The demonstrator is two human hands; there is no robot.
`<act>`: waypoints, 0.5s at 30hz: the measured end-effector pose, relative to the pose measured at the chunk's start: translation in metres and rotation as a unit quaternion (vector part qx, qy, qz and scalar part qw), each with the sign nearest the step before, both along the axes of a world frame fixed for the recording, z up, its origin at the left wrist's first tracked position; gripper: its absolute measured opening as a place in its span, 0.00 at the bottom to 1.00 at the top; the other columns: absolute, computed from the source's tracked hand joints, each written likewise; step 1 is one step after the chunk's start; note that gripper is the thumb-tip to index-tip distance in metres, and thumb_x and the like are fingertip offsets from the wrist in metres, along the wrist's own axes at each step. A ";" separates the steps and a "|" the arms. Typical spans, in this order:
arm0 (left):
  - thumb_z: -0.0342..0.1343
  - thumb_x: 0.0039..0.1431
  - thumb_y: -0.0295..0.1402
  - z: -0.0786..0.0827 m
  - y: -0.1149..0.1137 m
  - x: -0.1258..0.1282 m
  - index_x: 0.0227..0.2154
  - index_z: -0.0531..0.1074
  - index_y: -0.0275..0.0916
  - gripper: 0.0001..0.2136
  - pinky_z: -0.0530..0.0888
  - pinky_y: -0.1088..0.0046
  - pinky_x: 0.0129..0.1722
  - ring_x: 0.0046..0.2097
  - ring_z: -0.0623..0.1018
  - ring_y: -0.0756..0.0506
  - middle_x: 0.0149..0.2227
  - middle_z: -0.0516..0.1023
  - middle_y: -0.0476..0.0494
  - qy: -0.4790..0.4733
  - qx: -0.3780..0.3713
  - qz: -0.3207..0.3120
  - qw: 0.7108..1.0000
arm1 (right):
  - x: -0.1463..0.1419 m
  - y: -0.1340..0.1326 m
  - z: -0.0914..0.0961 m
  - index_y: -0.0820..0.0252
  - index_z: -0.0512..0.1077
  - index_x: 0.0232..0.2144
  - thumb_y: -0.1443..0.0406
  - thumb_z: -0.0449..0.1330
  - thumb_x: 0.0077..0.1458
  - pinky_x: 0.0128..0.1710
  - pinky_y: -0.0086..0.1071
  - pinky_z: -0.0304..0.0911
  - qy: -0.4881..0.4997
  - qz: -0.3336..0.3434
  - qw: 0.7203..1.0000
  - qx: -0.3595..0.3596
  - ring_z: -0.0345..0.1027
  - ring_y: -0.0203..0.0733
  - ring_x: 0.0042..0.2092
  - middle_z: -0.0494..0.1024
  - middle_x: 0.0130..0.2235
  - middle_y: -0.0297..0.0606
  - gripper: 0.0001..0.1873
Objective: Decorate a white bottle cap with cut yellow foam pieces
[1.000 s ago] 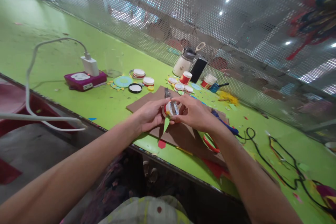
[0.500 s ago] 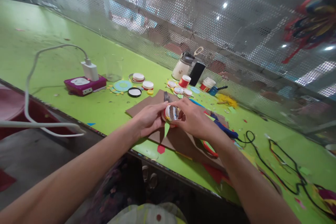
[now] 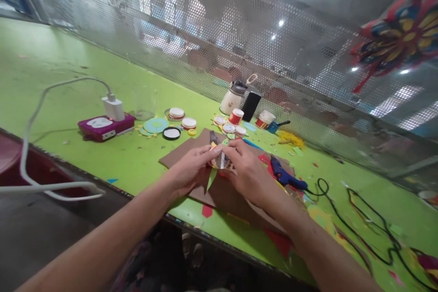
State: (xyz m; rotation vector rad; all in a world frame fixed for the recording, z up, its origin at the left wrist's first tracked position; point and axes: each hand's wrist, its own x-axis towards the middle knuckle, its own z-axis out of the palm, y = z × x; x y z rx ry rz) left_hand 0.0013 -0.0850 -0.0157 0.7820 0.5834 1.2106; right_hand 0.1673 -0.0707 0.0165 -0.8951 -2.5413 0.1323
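My left hand (image 3: 190,169) and my right hand (image 3: 244,169) are both closed round a small round paper craft piece (image 3: 219,159) with red, yellow and white layers. A green paper leaf (image 3: 211,177) hangs from its underside. I hold it just above a brown cardboard sheet (image 3: 226,194) that lies on the green table (image 3: 143,155). A blue glue gun (image 3: 285,175) lies just right of my right hand, its black cord (image 3: 359,210) trailing to the right.
Round paper discs (image 3: 171,133) and small red-and-white cups (image 3: 236,116) lie behind the cardboard. A magenta power strip (image 3: 104,125) with a white charger stands at left. A white kettle (image 3: 232,98) and a dark phone (image 3: 251,105) lean at the perforated metal wall (image 3: 273,32). Paper scraps litter the table.
The view has tilted, so the hands sit lower in frame. My fingers have turned the craft piece slightly; both hands still hold it over the cardboard.
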 end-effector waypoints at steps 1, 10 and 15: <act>0.63 0.55 0.31 0.001 -0.001 0.000 0.38 0.78 0.34 0.09 0.74 0.76 0.40 0.37 0.78 0.48 0.35 0.81 0.42 0.005 0.017 0.002 1.000 | 0.001 0.000 -0.001 0.59 0.62 0.56 0.76 0.57 0.55 0.52 0.47 0.65 0.010 0.005 1.000 0.010 0.62 0.51 0.54 0.65 0.51 0.48 0.26; 0.59 0.58 0.34 0.012 -0.006 -0.007 0.47 0.74 0.38 0.14 0.69 0.73 0.48 0.47 0.75 0.45 0.46 0.79 0.42 0.151 0.126 0.067 0.978 | 0.004 0.008 -0.014 0.59 0.57 0.60 0.72 0.59 0.56 0.53 0.44 0.66 0.137 0.045 0.987 0.066 0.61 0.48 0.55 0.64 0.53 0.48 0.30; 0.61 0.56 0.35 0.011 -0.008 -0.008 0.51 0.72 0.39 0.19 0.70 0.73 0.48 0.49 0.75 0.44 0.47 0.80 0.42 0.148 0.115 0.069 0.980 | 0.003 0.005 -0.017 0.54 0.59 0.57 0.69 0.59 0.57 0.52 0.47 0.66 0.168 0.041 0.978 0.112 0.63 0.49 0.54 0.66 0.51 0.46 0.26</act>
